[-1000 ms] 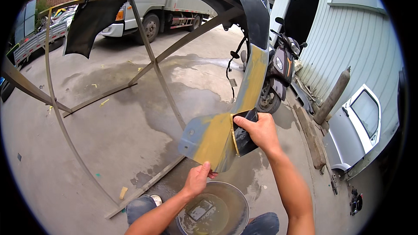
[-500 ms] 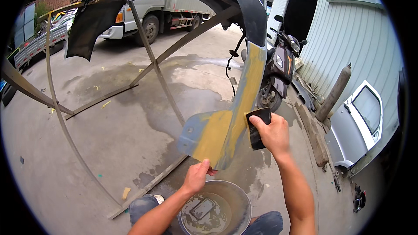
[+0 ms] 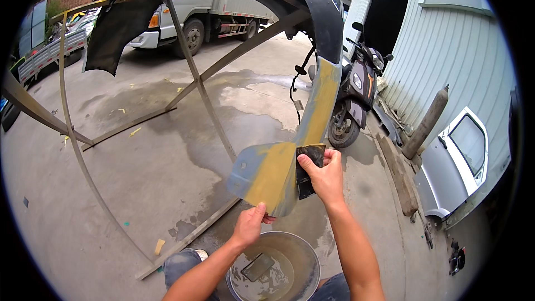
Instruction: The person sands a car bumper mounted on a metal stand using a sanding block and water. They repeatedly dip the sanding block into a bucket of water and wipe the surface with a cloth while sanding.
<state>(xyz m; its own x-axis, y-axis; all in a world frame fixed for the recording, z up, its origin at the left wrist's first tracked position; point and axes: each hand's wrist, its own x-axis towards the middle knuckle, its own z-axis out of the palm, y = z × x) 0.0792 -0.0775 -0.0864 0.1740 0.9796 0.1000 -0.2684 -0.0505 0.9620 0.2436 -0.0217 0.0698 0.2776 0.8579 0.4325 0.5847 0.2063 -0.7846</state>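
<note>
A curved car body panel [image 3: 269, 174] hangs down in front of me, its lower end coated with yellow filler over blue-grey. My left hand [image 3: 251, 224] pinches the bottom edge of the panel between thumb and fingers. In my right hand [image 3: 327, 178] is a black sheet of sandpaper [image 3: 305, 185], gripped with the thumb on its front. The sheet lies against the panel's right edge, covering part of it. Below my hands stands a metal bucket [image 3: 305, 256] of murky water, with a dark rectangular piece [image 3: 258, 268] in it.
A metal frame [image 3: 203, 92] holds the panel up, its bars crossing on the left. A scooter [image 3: 356, 86], a gas cylinder [image 3: 428, 122] and a silver car door [image 3: 454, 161] stand to the right. A truck [image 3: 195, 19] is parked behind, beyond wet concrete.
My right hand has moved left with the sandpaper, from beside the panel onto its edge. My left hand keeps its hold. The piece in the bucket looks shifted.
</note>
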